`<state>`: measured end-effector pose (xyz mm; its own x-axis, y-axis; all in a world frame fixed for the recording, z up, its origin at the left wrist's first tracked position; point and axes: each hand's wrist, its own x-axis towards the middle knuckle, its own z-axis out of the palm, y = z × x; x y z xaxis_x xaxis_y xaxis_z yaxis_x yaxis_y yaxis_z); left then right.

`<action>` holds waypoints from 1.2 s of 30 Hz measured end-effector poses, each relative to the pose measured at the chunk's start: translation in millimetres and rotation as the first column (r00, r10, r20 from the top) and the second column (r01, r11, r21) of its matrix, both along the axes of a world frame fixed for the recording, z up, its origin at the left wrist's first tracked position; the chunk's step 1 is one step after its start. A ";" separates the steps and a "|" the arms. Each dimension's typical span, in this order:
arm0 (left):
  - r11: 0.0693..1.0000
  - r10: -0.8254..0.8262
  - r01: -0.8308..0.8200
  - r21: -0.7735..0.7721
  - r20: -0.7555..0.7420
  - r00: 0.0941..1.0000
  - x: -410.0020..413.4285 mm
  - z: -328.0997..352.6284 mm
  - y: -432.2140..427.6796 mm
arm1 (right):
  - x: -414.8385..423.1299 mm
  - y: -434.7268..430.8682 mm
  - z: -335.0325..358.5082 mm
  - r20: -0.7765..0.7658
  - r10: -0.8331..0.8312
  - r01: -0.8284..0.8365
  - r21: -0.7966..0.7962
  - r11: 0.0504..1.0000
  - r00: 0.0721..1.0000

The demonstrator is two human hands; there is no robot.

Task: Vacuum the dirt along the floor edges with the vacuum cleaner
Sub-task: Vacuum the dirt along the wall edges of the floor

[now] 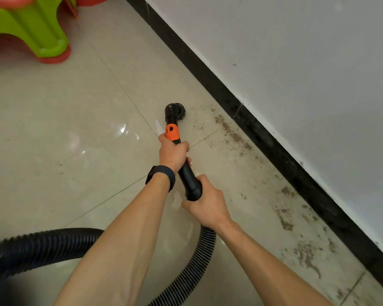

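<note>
Glossy beige floor (53, 129) tiles with thin grout lines carry brown dirt (234, 135) in patches along the black baseboard (274, 146) at right. The round black nozzle (177, 110) of the vacuum cleaner (189, 180) touches the tile just beside the dirt. A ribbed black hose (42, 246) curves across the near floor; green-and-red plastic stools (42, 40) stand far left.

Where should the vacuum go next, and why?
Probably slide the nozzle right, toward the black baseboard: it sits over cleaner tile, while the brown dirt lies beside it along the wall. The left hand and right hand grip the wand.
</note>
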<state>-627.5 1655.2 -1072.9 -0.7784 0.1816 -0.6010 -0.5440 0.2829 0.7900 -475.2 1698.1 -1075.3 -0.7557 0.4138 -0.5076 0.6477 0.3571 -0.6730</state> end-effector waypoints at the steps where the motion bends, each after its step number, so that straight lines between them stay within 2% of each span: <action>1: 1.000 0.001 -0.001 0.000 0.000 1.000 1.9 -0.4 1.8 | 1.6 1.5 -1.2 0.001 -0.002 0.002 0.003 1.000 1.000; 36: 0.996 -0.078 0.078 0.043 -0.003 0.997 -8.2 -11.4 67.5 | -5.1 59.6 -13.8 -0.031 -0.042 0.044 0.040 0.998 0.999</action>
